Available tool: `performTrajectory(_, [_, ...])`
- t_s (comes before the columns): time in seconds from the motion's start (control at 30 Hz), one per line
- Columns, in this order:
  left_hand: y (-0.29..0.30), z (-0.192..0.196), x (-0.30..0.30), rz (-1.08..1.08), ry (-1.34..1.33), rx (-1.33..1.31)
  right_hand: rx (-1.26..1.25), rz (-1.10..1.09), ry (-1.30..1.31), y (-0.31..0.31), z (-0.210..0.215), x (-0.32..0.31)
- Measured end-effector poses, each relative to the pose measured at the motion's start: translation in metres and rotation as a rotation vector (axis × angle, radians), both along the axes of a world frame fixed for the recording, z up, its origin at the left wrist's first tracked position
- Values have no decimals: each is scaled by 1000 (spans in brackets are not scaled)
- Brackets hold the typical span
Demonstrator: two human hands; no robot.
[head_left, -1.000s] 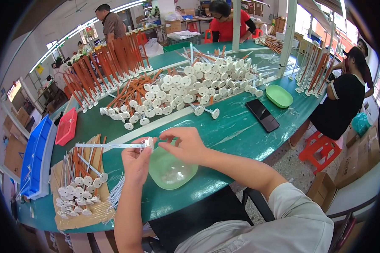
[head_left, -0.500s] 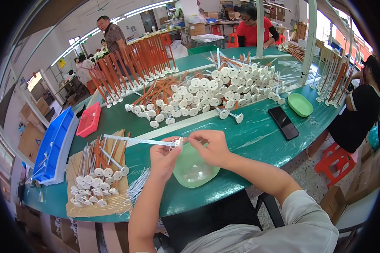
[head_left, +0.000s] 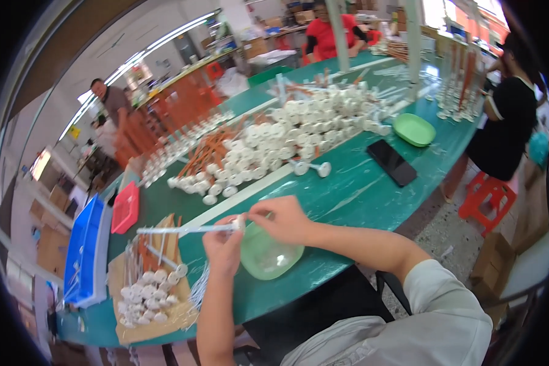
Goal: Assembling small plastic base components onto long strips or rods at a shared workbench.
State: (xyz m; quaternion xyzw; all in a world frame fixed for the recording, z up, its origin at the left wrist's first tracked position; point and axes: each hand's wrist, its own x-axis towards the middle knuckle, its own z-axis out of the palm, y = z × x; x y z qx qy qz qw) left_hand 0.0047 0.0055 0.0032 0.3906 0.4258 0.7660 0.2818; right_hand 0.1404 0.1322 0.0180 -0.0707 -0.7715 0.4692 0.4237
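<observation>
My left hand (head_left: 224, 247) pinches a long, flat pale-blue strip (head_left: 174, 230) near its white round end piece (head_left: 238, 223); the strip points left. Close beside that end, the thumb and fingers of my right hand (head_left: 282, 221) are pressed together, and whatever lies between them is too small to make out. Under both hands stands a green translucent bowl (head_left: 249, 261) with small clear pieces in it. At the left, several strips with white discs (head_left: 146, 299) lie on a cardboard sheet (head_left: 174, 320). A bundle of thin white cords (head_left: 199, 288) lies next to my left forearm.
A big heap of white-disc strips (head_left: 268, 143) covers the table's middle. Brown strips stand upright behind it. A blue bin (head_left: 82, 256) and red tray (head_left: 125, 208) sit left; a phone (head_left: 391, 163) and green bowl (head_left: 414, 130) right. People work across the table and at right.
The view has turned and tilted, so the scene sits differently and looks blurred. My hands remain at the strip's white end, which has turned partly out of sight.
</observation>
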Motion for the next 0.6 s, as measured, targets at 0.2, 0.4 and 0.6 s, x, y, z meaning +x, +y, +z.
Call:
performTrajectory(0.2, [0, -4, 2, -64, 89, -80, 17, -45, 52, -1, -2, 5])
performTrajectory(0.4, [-4, -2, -1, -113, -11, 27, 395, -180, 249, -5, 6, 9])
performTrajectory(0.6, [0, 0, -2, -351, -259, 154, 617, -175, 434, -5, 5, 0])
